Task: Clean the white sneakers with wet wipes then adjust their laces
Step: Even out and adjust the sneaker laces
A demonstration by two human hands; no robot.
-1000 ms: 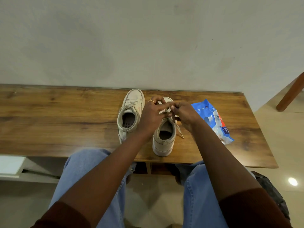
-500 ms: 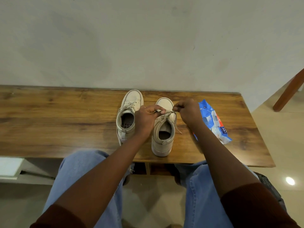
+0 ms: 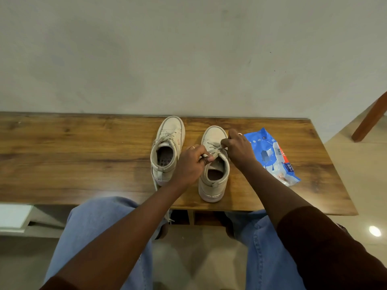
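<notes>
Two white high-top sneakers stand side by side on the wooden table [image 3: 83,155], toes toward the wall. The left sneaker [image 3: 167,147] stands free, one lace end hanging over the table's front edge. Over the right sneaker [image 3: 213,176] my left hand [image 3: 191,162] pinches a lace end beside the tongue, and my right hand [image 3: 238,149] pinches the other lace end on the shoe's right side. The lace [image 3: 215,151] runs taut between both hands across the upper eyelets.
A blue wet-wipe pack [image 3: 272,155] lies on the table right of the shoes, touching my right wrist area. A wall backs the table. A wooden furniture leg [image 3: 370,120] stands at far right. My knees in blue jeans sit under the front edge.
Both hands drew apart from the middle of the right sneaker, pulling the lace ends outward; the left hand dropped toward the tongue and the right hand shifted right.
</notes>
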